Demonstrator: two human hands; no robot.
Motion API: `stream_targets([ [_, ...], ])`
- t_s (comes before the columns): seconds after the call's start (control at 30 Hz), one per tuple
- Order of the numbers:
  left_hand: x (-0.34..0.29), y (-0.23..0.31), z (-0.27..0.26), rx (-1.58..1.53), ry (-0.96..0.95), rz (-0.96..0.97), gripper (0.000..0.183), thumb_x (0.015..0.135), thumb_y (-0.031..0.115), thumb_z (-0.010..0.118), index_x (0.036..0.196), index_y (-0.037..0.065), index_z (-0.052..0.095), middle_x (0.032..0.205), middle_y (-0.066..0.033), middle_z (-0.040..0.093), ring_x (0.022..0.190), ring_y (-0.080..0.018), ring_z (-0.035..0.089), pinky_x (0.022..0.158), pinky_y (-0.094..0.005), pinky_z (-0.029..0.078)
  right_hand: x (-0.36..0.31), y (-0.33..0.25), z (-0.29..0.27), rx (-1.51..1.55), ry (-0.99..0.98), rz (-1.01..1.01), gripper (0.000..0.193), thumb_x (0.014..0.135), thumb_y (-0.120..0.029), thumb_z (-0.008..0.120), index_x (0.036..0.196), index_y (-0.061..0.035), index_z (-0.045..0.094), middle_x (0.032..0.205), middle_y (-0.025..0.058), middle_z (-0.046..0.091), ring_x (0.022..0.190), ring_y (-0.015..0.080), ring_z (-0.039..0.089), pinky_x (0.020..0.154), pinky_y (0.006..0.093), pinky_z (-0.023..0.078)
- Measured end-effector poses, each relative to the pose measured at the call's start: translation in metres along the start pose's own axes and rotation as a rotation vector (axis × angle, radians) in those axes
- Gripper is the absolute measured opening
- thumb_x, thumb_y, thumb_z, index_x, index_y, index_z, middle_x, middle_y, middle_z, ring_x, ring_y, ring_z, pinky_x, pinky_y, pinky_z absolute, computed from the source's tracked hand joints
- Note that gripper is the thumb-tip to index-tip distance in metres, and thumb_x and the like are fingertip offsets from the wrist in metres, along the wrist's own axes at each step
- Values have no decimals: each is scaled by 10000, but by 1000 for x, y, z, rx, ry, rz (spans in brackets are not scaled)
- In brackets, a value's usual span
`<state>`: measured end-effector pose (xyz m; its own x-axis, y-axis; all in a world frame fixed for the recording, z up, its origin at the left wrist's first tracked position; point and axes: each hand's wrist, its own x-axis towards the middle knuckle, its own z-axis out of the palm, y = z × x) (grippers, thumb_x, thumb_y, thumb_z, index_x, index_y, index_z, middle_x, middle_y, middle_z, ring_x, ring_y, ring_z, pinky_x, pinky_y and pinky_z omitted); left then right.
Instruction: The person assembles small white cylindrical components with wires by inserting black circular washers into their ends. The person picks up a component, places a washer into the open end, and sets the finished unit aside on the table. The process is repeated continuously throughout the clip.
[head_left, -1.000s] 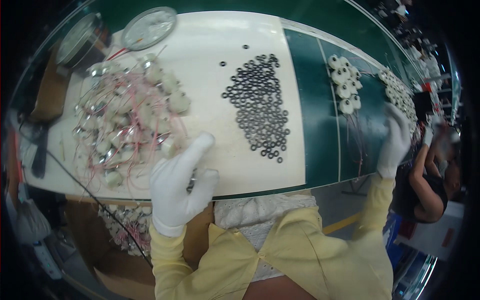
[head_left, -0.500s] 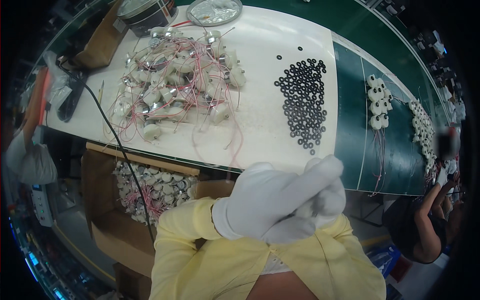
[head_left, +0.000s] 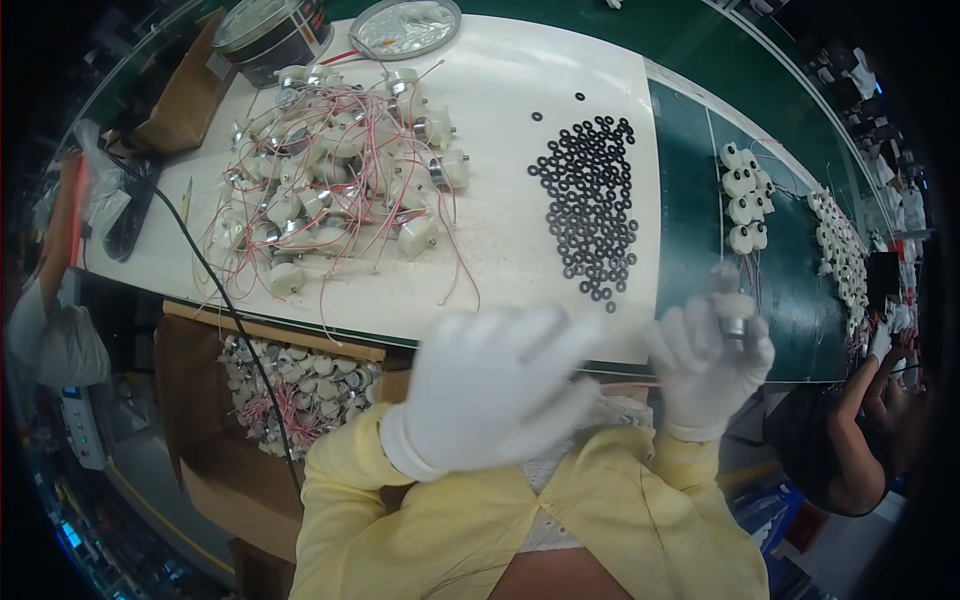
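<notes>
A small geared motor (head_left: 735, 318) with a white housing and a silver can is held upright in the gloved right hand (head_left: 705, 365), over the near edge of the green mat (head_left: 690, 230); the fingers are curled closed around it. The gloved left hand (head_left: 500, 385) is blurred above the near edge of the white board (head_left: 510, 200); its fingers are stretched out and loosely parted, with nothing seen in their grasp, and part of the board's edge is covered by it.

A tangled heap of geared motors (head_left: 345, 145) with pink leads is spread over the left of the board; black rings (head_left: 590, 160) are gathered at its right, two lying apart beyond the rest. Motors topped with dark rings (head_left: 740, 182) are grouped on the mat, and a longer row of white parts (head_left: 838, 255) is set farther right.

A dark tub (head_left: 270, 42), a round tray (head_left: 440, 40) with clear plastic on it and a cardboard carton (head_left: 185, 110) are placed along the far left; a black cable (head_left: 240, 328) is draped across the board's left end and over an open floor box (head_left: 225, 465) filled with more motors; at the right, a co-worker (head_left: 840, 440) in dark clothing is partly seen.
</notes>
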<state>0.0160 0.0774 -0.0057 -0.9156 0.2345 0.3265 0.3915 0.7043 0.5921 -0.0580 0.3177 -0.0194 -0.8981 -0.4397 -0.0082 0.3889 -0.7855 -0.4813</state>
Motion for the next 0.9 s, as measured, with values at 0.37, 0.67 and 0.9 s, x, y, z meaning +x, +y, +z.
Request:
stream_targets([
  [0.37,49,-69,-3,750,324,-123,360,866,163,753,1224,133,734,1151,-64,719,1135,-303,638,1053,-489,408,3,-50,-1,-1923,-302,170,371,855,-372,880,949,-36,757,658,65,688,529,194,672,528,320,524],
  [0.67,8,-57,-1,693,304,-143,470,860,162,761,1324,107,708,1149,-46,698,1153,-297,629,975,-445,460,33,-64,-18,-2303,-150,-94,315,979,-376,746,896,-73,741,663,77,716,606,286,714,573,387,537],
  [0.9,-6,-49,4,669,266,-238,502,820,274,830,1290,127,734,1010,-30,693,1042,-252,645,889,-427,461,41,-54,2,-2447,-440,-218,225,914,-274,791,1037,-89,753,741,69,714,664,305,691,644,419,520],
])
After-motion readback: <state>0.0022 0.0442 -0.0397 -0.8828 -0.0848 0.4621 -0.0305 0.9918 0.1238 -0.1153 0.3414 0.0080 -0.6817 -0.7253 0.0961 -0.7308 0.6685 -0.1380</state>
